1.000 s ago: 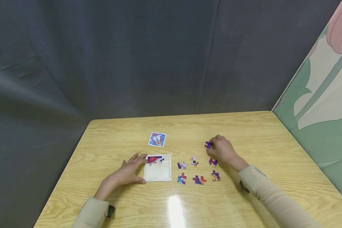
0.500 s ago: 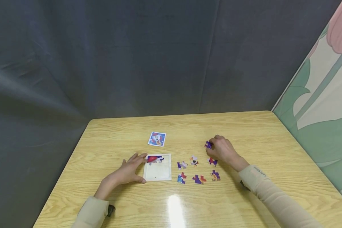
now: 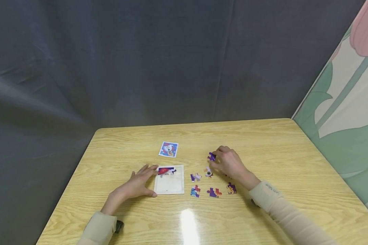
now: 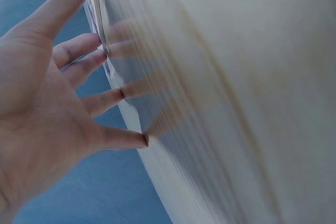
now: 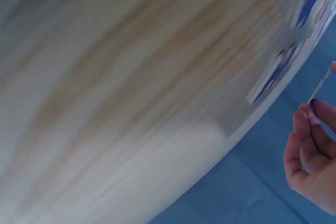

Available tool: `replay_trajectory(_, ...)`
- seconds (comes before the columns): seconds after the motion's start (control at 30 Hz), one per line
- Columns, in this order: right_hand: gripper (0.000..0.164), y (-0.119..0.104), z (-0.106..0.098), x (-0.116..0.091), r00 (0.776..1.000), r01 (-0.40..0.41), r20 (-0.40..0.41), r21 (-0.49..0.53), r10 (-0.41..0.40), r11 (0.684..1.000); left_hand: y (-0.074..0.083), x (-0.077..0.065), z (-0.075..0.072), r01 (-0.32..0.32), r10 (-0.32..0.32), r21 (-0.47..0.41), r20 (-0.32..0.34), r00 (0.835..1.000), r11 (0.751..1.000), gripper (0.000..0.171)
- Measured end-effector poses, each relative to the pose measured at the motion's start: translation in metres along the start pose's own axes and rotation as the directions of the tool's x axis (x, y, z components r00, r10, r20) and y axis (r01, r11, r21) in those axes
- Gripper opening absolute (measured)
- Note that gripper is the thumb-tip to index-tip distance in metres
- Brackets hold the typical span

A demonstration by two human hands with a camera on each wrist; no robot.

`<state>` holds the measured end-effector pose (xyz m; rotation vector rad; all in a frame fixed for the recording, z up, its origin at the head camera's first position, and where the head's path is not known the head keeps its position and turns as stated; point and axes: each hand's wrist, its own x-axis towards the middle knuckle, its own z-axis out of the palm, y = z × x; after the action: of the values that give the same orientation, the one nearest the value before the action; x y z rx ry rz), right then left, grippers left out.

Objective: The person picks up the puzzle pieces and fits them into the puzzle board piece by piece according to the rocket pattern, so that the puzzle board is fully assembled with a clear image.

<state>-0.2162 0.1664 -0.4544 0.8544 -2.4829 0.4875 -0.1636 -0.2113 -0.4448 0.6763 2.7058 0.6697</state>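
Nearest row on the wood-grain table (image 3: 150,224): a blue-and-red piece (image 3: 195,191), a purple-orange piece (image 3: 214,193) and a purple piece with a yellow swirl (image 3: 231,188), all loose. Level with those, more or less, the left hand (image 3: 137,185) is spread wide, thumb and fingers at the left side of the square tray (image 3: 183,183), which has a red-and-purple section (image 3: 167,171) filling its top left corner. A bit further back there's a purple-white piece (image 3: 196,177), then a white piece with a dark dot (image 3: 208,172). Just beyond that one, the right hand (image 3: 230,165) is pinching a purple piece (image 3: 211,157) at its fingertips, well right of the tray. Furthest on the tabletop is a picture card (image 3: 168,149), then a dark curtain (image 3: 162,61) behind.
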Motion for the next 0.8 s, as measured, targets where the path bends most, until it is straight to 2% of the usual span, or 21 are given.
replay_trajectory(0.23,0.039,-0.015,0.003,0.006,0.999,-0.034,0.001,-0.036,0.035,0.999,0.002,0.000,0.000,0.011,-0.011,0.003,0.006,1.000,1.000,0.077)
replay_trajectory(0.47,0.039,-0.033,0.012,0.017,1.000,-0.002,-0.003,-0.050,0.002,0.999,0.001,0.001,0.000,0.012,-0.012,0.001,0.014,1.000,1.000,0.077)
replay_trajectory(0.8,0.036,-0.070,0.029,0.036,0.993,0.026,0.114,-0.023,-0.023,0.999,0.001,0.002,0.001,0.018,-0.018,-0.009,0.017,1.000,1.000,0.077)
